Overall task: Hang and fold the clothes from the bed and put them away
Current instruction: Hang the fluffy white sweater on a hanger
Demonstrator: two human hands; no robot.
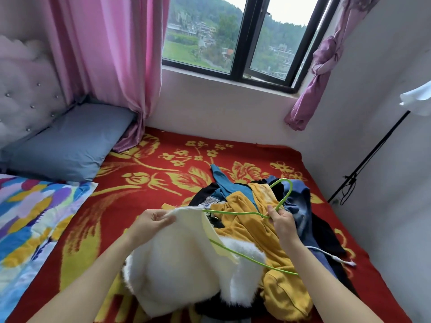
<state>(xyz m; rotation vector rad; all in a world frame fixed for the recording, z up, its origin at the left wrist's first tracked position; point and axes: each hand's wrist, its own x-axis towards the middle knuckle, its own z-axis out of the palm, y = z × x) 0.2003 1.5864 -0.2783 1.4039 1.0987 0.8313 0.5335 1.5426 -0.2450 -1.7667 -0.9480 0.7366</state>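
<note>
The left hand (154, 220) pinches the cream fluffy garment (186, 259) by its edge. The right hand (281, 221) grips the green wire hanger (233, 212) threaded into it, above the clothes pile (245, 203). The red-and-gold floral blanket (144, 173) spreads open leftward to the grey-blue pillow (70, 141). A black stand (373, 152) crowds the right.

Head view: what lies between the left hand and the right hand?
In the head view, the green hanger spans the gap, from the right hand into the cream garment that the left hand pinches.

The left hand (152, 221) reaches forward and pinches with its fingertips. The right hand (281, 221) reaches forward too, curled tight.
</note>
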